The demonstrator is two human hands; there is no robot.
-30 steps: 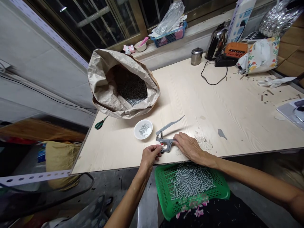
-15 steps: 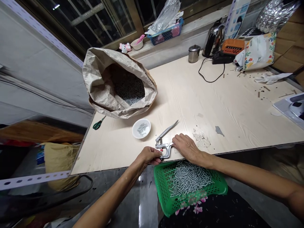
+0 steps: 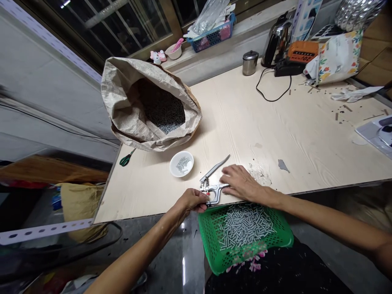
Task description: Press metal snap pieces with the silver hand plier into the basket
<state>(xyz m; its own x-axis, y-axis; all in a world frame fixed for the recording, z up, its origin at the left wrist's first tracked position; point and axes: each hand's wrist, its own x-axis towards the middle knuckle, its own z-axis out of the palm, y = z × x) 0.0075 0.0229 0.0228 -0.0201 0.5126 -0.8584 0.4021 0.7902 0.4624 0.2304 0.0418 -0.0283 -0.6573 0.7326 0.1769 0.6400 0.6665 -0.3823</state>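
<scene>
A pair of silver snap-fastener pliers (image 3: 216,192) lies at the table's front edge, its upper handle raised and a spring between the handles. My left hand (image 3: 196,200) is closed in a pinch at the jaws, by a small red part. What the fingertips hold there is hidden. Over the lower handle, my right hand (image 3: 241,182) has its fingers apart, the thumb side near the handle's end. Below the edge, a green basket (image 3: 211,249) holds a heap of small metal screws (image 3: 248,226). A white bowl (image 3: 173,168) with a few similar pieces stands behind the pliers.
A large open woven sack (image 3: 122,102) with dark metal pieces stands at the back left. Green-handled scissors (image 3: 125,160) lie by the left edge. At the back right are a metal canister (image 3: 250,63), a kettle (image 3: 277,41), and a charger with a black cable (image 3: 289,69).
My right hand's fingers have lifted and spread from the lower handle's end, reaching slightly up toward the raised handle. My left hand stays at the jaws. The view has shifted slightly.
</scene>
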